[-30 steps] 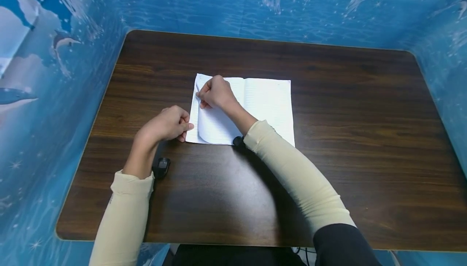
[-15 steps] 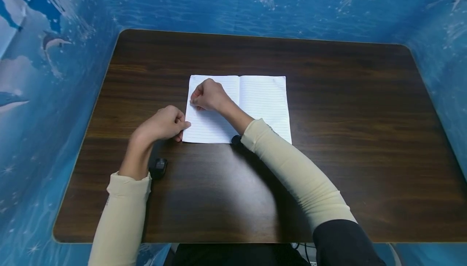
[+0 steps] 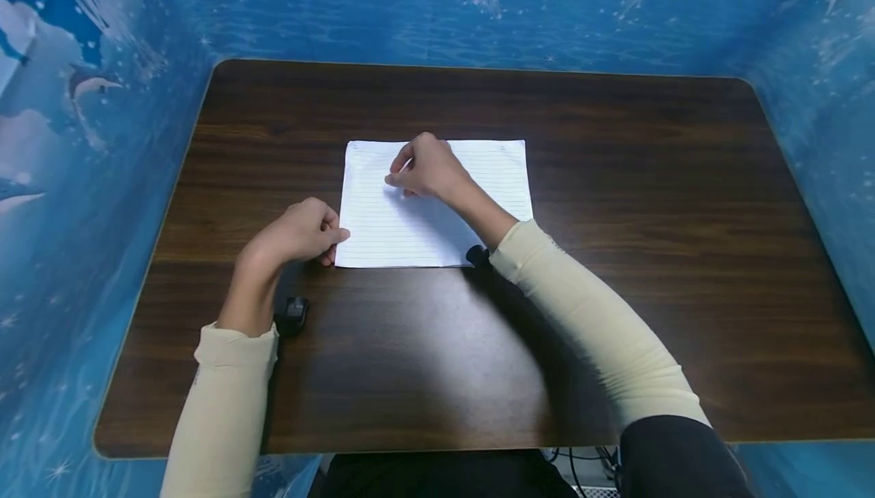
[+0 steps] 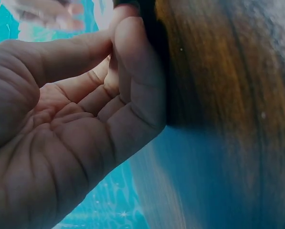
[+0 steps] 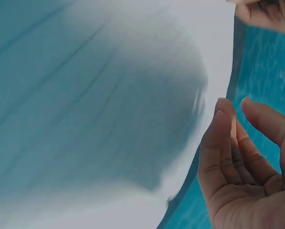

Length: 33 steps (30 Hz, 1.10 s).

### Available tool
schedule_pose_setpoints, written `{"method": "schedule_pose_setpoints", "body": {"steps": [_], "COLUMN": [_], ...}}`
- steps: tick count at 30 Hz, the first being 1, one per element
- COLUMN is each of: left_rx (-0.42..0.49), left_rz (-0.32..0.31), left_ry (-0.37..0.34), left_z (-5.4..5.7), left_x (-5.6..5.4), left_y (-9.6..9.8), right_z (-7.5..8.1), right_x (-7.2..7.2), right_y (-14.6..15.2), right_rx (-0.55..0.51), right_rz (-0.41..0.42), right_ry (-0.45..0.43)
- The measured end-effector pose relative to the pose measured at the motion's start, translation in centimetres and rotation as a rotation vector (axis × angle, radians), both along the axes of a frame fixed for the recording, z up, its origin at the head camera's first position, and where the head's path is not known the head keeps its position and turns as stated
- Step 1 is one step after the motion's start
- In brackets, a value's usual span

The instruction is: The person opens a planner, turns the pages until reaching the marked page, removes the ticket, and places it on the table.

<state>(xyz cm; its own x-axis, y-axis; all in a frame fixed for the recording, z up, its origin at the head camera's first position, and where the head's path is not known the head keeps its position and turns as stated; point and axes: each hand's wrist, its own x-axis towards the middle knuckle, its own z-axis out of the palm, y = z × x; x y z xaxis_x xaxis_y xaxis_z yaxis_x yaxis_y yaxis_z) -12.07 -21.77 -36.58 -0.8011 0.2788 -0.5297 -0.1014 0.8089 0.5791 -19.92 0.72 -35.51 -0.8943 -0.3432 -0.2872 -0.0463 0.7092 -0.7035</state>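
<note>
An open notebook with white lined pages [image 3: 403, 228] lies flat on the table. My left hand [image 3: 301, 232] pinches its lower left corner, the thumb on top of the page. In the left wrist view the thumb and fingertips of the left hand [image 4: 80, 100] meet at the top; the paper between them is mostly hidden. Over the pages hovers my right hand [image 3: 429, 168], partly covering the middle fold. The right wrist view shows the right hand [image 5: 247, 171] with thumb and fingers apart, nothing between them, beside the blurred page [image 5: 109, 109].
The dark wooden table [image 3: 615, 255] stretches around the notebook, widest to the right. Blue sea-patterned curtains [image 3: 383, 20] enclose its back and sides. Small black wrist cameras [image 3: 295, 312] sit under the wrists. Cables [image 3: 574, 468] show below the front edge.
The right hand has laid a turned page flat at the left, let go of it and moved right over the notebook. The left hand has kept its hold on the corner.
</note>
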Motion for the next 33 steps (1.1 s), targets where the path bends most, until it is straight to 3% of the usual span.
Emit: {"method": "schedule_pose_setpoints", "body": {"steps": [8,18,25,33], "left_rx": [0.003,0.011,0.016,0.004], "left_rz": [0.008,-0.008,-0.004,0.004], "left_ry": [0.003,0.012,-0.005,-0.005], "left_z": [0.0,-0.1,-0.1,-0.1], "left_x": [0.5,0.3,0.1,0.2], "left_y": [-0.8,-0.5,-0.2,0.0], "right_z": [0.3,0.3,-0.7,-2.0], "right_x": [-0.5,-0.9,-0.3,0.7], "right_y": [4.4,11.3,15.1,15.9], "right_rx": [0.033,0.186,0.357,0.457], "right_rz": [-0.041,-0.149,-0.077,-0.054], "right_ry": [0.027,0.048,0.064,0.171]}}
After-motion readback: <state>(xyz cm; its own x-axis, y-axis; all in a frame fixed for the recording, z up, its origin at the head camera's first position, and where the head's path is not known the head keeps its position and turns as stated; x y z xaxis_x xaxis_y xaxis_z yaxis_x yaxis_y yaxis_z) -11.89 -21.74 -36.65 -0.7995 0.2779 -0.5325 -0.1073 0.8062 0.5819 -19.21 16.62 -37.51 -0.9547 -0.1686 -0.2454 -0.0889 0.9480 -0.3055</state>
